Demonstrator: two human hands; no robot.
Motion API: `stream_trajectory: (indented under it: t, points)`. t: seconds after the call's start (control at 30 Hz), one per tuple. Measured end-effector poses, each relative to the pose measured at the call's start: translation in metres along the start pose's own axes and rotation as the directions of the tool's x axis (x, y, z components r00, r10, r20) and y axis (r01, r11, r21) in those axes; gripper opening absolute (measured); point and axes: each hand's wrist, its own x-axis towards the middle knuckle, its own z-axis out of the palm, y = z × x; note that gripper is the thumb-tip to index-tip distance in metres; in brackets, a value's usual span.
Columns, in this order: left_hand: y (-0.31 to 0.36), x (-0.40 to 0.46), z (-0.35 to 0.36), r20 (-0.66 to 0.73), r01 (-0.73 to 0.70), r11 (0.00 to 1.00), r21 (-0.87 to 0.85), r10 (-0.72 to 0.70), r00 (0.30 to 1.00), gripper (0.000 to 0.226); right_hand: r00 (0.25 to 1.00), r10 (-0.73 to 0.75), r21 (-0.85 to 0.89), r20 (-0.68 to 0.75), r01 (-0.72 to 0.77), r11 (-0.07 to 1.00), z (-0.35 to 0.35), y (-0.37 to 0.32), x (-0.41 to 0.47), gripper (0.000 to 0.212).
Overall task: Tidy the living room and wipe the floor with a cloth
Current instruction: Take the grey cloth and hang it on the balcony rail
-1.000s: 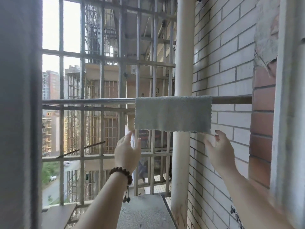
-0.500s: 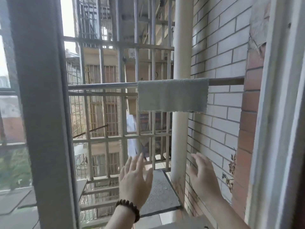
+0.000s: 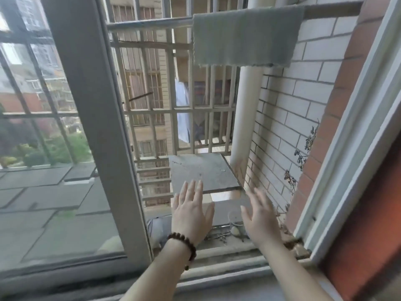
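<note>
A grey cloth (image 3: 245, 35) hangs folded over a horizontal metal rail (image 3: 149, 23) outside the open window, at the top of the head view. Far below it, my left hand (image 3: 192, 216), with a bead bracelet on the wrist, is held out over the window sill with fingers straight and spread. My right hand (image 3: 260, 216) is beside it, also open with fingers straight. Neither hand touches the cloth or holds anything.
The window frame post (image 3: 95, 118) stands to the left and the opened frame (image 3: 347, 135) to the right. Outside are metal security bars (image 3: 173, 109), a white pipe (image 3: 245, 114), a brick wall (image 3: 290, 109) and a grey slab (image 3: 201, 172). Twigs and debris lie on the sill (image 3: 225, 248).
Both hands have dropped away from just under the cloth and pulled back toward the sill. The view has tilted down and backed inside the window.
</note>
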Motion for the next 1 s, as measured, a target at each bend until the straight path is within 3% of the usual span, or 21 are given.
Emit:
stream_trajectory:
  t: [0.3,0.53,0.67,0.77,0.9,1.0]
  points:
    - [0.002,-0.135,0.033,0.026,0.232,0.970,0.067,-0.234,0.972,0.068,0.968,-0.134,0.076,0.212,0.120,0.990,0.027,0.026,-0.097,0.041]
    - [0.011,-0.281,0.026,-0.013,0.541,0.832,0.123,-0.544,0.839,0.073,0.871,-0.351,0.211,0.344,0.293,0.933,0.028,0.026,-0.196,0.042]
    - [0.005,-0.369,0.005,-0.135,0.720,0.683,0.119,-0.708,0.694,0.071,0.779,-0.500,0.365,0.378,0.371,0.854,0.034,-0.015,-0.257,0.034]
    - [-0.004,-0.438,-0.009,-0.206,0.841,0.533,0.091,-0.816,0.540,0.067,0.684,-0.615,0.452,0.391,0.439,0.776,0.042,-0.050,-0.311,0.035]
    - [-0.005,-0.532,-0.025,-0.252,0.944,0.327,0.044,-0.911,0.327,0.063,0.495,-0.762,0.577,0.418,0.503,0.643,0.052,-0.091,-0.392,0.038]
    - [0.000,-0.620,-0.046,-0.300,0.989,0.141,-0.051,-0.946,0.120,0.065,0.290,-0.855,0.674,0.430,0.527,0.518,0.048,-0.127,-0.470,0.039]
